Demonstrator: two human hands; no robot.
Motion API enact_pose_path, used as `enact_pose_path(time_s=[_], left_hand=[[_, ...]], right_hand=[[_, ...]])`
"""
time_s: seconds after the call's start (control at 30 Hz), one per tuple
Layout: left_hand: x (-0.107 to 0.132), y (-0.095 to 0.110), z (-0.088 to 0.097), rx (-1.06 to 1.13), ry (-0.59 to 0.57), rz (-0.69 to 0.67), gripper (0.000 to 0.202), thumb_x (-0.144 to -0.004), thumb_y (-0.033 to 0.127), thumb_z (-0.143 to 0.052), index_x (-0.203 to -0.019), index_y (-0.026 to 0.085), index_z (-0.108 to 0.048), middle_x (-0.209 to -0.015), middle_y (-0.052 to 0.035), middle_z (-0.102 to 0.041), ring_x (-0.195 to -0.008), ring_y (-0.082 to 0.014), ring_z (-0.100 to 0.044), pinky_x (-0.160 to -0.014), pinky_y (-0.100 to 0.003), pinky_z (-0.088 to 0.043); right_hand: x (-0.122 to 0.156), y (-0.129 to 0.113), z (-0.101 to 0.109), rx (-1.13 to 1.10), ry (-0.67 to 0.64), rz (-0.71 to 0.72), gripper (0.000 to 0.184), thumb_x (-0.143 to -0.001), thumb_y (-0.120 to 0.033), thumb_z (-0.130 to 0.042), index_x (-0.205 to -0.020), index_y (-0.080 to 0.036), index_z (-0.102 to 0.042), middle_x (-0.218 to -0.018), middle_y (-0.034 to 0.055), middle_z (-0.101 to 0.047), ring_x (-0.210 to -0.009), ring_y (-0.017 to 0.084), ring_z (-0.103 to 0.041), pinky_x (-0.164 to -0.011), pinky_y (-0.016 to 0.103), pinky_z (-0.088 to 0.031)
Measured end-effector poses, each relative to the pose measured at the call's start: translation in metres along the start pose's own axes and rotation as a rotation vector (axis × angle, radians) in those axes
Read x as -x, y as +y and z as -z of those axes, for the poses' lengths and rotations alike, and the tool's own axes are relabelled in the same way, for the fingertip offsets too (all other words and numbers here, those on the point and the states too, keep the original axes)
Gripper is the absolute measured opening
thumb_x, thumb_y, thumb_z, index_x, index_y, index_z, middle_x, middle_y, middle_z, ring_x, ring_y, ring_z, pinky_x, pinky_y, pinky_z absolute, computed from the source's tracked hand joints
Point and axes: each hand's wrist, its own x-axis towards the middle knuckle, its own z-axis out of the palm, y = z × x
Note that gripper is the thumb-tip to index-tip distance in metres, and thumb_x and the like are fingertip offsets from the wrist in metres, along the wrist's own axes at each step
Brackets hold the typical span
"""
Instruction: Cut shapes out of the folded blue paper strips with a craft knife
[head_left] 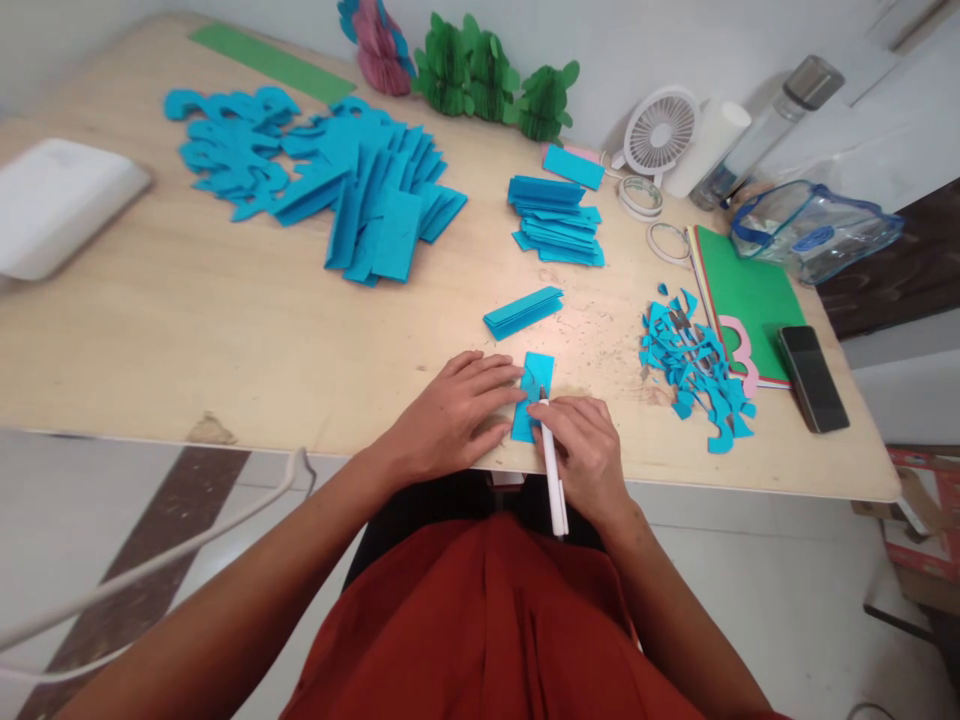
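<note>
A small blue paper rectangle lies at the near edge of the wooden table. My left hand rests flat on its left side, fingers stretched out, pressing it down. My right hand is closed round a white pen, whose tip touches the blue paper. A folded stack of blue strips lies just beyond the hands.
Blue paper stacks and a large heap of blue cut pieces lie farther back. Blue scraps, green paper, a phone, tape rolls, a fan, a bottle, a clear pouch are right. Green paper ornaments stand behind.
</note>
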Motion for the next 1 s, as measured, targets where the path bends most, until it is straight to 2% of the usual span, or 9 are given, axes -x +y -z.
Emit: enact_pose_path(time_s=[0.4,1.0], left_hand=[[0.001,0.004,0.0025,-0.014,0.056,-0.015,0.034,-0.09,0.022,-0.047,-0.121,0.018,-0.061,-0.136,-0.0121,-0.06,-0.134,-0.0277,-0.048,-0.113,-0.051,-0.034],[0.0002,0.0038,0.0021,-0.013,0.052,-0.009,0.035,-0.089,0.02,-0.047,-0.121,0.019,-0.062,-0.136,-0.0119,-0.06,-0.134,-0.0282,-0.048,-0.114,-0.052,-0.034]], right_hand=[[-0.0007,-0.0002,0.0006,-0.007,-0.002,0.025,0.033,-0.092,-0.006,-0.049,-0.118,-0.019,-0.064,-0.099,0.0083,-0.074,-0.096,0.023,-0.065,-0.085,0.04,-0.046],[-0.002,-0.0012,0.002,0.002,-0.032,0.013,0.035,-0.093,-0.006,-0.047,-0.118,-0.02,-0.065,-0.099,0.0077,-0.074,-0.097,0.023,-0.064,-0.085,0.039,-0.047]])
